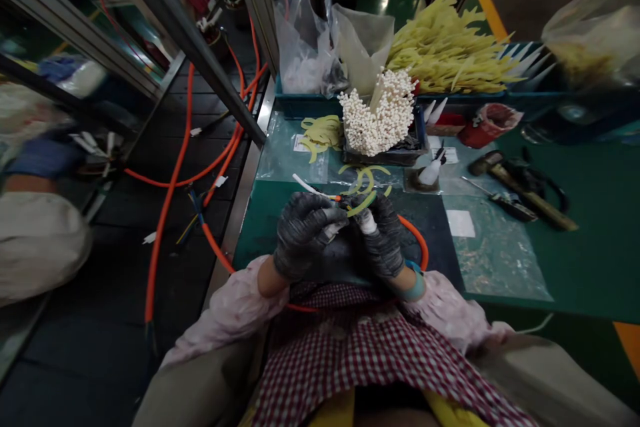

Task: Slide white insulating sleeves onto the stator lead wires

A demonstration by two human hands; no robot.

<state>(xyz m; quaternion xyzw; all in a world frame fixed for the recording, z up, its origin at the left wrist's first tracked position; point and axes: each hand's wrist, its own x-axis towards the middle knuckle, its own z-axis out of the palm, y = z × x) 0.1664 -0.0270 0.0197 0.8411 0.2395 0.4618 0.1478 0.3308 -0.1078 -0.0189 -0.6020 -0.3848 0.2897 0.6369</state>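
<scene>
Both hands wear dark grey gloves and meet above the dark mat (pixel 440 240). My left hand (pixel 305 230) is closed, its fingers pinched near a white tube (pixel 309 185) that slants up to the left. My right hand (pixel 384 237) is closed around the end of a cable, with white wrapping on a fingertip. Between the hands a yellow-green strip (pixel 362 205) lies across the cable end, where a small orange piece shows. An orange cable (pixel 419 240) curves beside my right wrist. Curved yellow-green strips (pixel 367 180) lie just beyond the fingers.
Behind the hands stand a box of white-tipped sticks (pixel 375 123), a pile of yellow-green strips (pixel 445 53) and plastic bags (pixel 305 53). A hammer (pixel 535 193) and a red cup (pixel 487 125) are to the right. Orange cables (pixel 173 180) and another person's gloved hand (pixel 43 159) are left.
</scene>
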